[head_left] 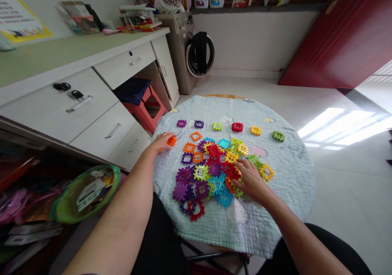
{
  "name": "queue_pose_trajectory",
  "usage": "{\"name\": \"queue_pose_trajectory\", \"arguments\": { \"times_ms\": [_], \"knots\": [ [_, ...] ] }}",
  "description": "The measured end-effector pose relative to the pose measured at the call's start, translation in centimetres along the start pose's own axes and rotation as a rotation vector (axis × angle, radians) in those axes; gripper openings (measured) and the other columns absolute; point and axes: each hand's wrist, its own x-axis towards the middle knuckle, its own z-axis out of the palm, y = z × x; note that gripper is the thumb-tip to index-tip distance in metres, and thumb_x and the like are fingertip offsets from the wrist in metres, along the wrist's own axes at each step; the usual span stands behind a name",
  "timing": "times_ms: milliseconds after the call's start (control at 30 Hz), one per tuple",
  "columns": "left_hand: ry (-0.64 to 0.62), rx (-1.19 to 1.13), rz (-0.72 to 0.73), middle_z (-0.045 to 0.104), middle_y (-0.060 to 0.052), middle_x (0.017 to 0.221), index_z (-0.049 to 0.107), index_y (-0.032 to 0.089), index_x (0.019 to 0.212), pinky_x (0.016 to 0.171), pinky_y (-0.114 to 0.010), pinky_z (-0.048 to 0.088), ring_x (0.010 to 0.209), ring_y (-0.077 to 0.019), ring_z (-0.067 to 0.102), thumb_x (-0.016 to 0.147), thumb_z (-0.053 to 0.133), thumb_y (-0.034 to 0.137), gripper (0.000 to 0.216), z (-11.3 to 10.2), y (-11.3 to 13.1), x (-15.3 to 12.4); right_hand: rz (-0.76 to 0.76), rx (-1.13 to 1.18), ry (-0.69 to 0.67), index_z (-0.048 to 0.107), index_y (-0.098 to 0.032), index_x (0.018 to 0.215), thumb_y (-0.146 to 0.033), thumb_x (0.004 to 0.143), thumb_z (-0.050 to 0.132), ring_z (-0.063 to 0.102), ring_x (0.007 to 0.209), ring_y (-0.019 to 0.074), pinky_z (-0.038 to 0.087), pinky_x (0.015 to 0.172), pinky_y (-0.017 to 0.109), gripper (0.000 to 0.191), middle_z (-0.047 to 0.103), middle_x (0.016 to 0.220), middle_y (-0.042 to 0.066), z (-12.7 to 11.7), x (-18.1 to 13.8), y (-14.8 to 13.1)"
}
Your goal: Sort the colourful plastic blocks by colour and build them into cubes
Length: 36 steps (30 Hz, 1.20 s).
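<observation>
At the left side of the round table, my left hand (161, 142) has its fingers closed on an orange building block (172, 141) resting on the cloth. My right hand (250, 179) reaches over the right part of a pile of toothed plastic building blocks (214, 169), with thumb and fingers apart, touching red and yellow pieces. Purple, green, blue, orange, red and yellow pieces overlap in the pile. Beyond it, a spaced row runs across the cloth: two purple blocks (199, 124), a lime block (217, 126), a red block (237, 127), a yellow block (255, 130) and a green block (278, 135).
A pale quilted cloth (294, 177) covers the table. Left stand a white drawer cabinet (92, 119), a red stool (150, 109) and a green basket (56, 209). A washing machine (179, 54) has its door ajar. The red door (339, 42) is at the right.
</observation>
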Motion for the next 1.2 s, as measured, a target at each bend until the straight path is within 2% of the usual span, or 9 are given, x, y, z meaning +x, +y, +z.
{"name": "queue_pose_trajectory", "arguments": {
  "times_ms": [300,400,467,600,733,833,1000,1100,1200],
  "knots": [
    [0.020,0.060,-0.057,0.052,-0.010,0.122,0.053,0.019,0.123,0.105,-0.039,0.033,0.116,-0.0303,0.048,0.065,0.061,0.035,0.061,0.7,-0.2,0.6,-0.035,0.011,-0.019,0.046,-0.018,0.133,-0.041,0.075,0.065,0.044,0.124,0.0312,0.036,0.102,0.049,0.066,0.049,0.133,0.016,-2.1,-0.8,1.6],
    [0.078,0.063,-0.106,0.048,-0.013,0.128,0.044,0.017,0.132,0.107,-0.041,0.030,0.121,-0.0324,0.043,0.062,0.067,0.036,0.075,0.6,0.4,0.5,0.022,0.025,0.049,0.051,-0.018,0.128,-0.036,0.078,0.061,0.051,0.116,0.0282,0.041,0.097,0.044,0.055,0.055,0.125,0.014,-3.5,-0.9,2.3],
    [0.141,0.071,-0.108,0.044,-0.015,0.133,0.040,0.016,0.134,0.109,-0.042,0.028,0.126,-0.0337,0.039,0.061,0.070,0.036,0.082,0.2,1.3,0.2,0.084,0.059,0.071,0.058,-0.017,0.117,-0.031,0.080,0.057,0.059,0.098,0.0235,0.046,0.087,0.038,0.039,0.063,0.108,0.011,-4.3,-0.9,2.3],
    [0.247,0.034,0.009,0.046,-0.012,0.133,0.043,0.019,0.132,0.110,-0.041,0.027,0.127,-0.0299,0.039,0.067,0.067,0.032,0.071,-1.4,4.9,-1.8,0.089,0.151,0.086,0.065,-0.019,0.093,-0.025,0.083,0.051,0.059,0.073,0.0164,0.046,0.071,0.030,0.018,0.065,0.080,0.004,-4.4,-0.3,0.9],
    [0.207,-0.118,0.106,0.056,-0.010,0.123,0.051,0.017,0.124,0.105,-0.038,0.037,0.117,-0.0249,0.051,0.074,0.059,0.028,0.052,-1.9,9.4,-5.2,-0.087,0.093,0.079,0.067,-0.021,0.096,-0.025,0.086,0.050,0.055,0.091,0.0210,0.044,0.085,0.036,0.020,0.064,0.096,0.007,-2.3,0.9,-1.9],
    [0.215,-0.238,0.094,0.059,-0.008,0.121,0.053,0.018,0.121,0.103,-0.037,0.039,0.115,-0.0229,0.053,0.077,0.052,0.023,0.044,-1.5,11.7,-7.9,-0.094,-0.032,0.076,0.064,-0.024,0.114,-0.030,0.085,0.055,0.048,0.107,0.0276,0.039,0.093,0.044,0.031,0.057,0.118,0.011,-0.5,1.9,-3.8],
    [0.072,-0.338,0.079,0.062,-0.007,0.115,0.056,0.020,0.118,0.100,-0.034,0.042,0.109,-0.0211,0.057,0.079,0.048,0.022,0.039,-0.6,12.2,-11.4,-0.049,-0.153,0.049,0.052,-0.023,0.129,-0.041,0.081,0.061,0.034,0.122,0.0342,0.032,0.099,0.050,0.051,0.041,0.138,0.012,1.6,2.4,-5.0],
    [-0.004,-0.273,0.103,0.055,-0.008,0.125,0.053,0.023,0.124,0.106,-0.037,0.037,0.118,-0.0240,0.051,0.075,0.058,0.028,0.049,0.2,11.9,-12.7,-0.024,-0.171,0.056,0.053,-0.024,0.125,-0.038,0.082,0.060,0.034,0.122,0.0340,0.031,0.099,0.050,0.046,0.041,0.137,0.012,2.3,2.4,-4.6],
    [-0.065,-0.164,0.112,0.039,-0.011,0.141,0.043,0.027,0.134,0.108,-0.044,0.032,0.130,-0.0314,0.037,0.060,0.074,0.036,0.080,1.7,12.7,-13.4,0.031,-0.179,0.117,0.055,-0.024,0.122,-0.035,0.083,0.059,0.034,0.122,0.0334,0.032,0.098,0.050,0.040,0.042,0.135,0.012,2.5,2.6,-3.7]
  ]
}}
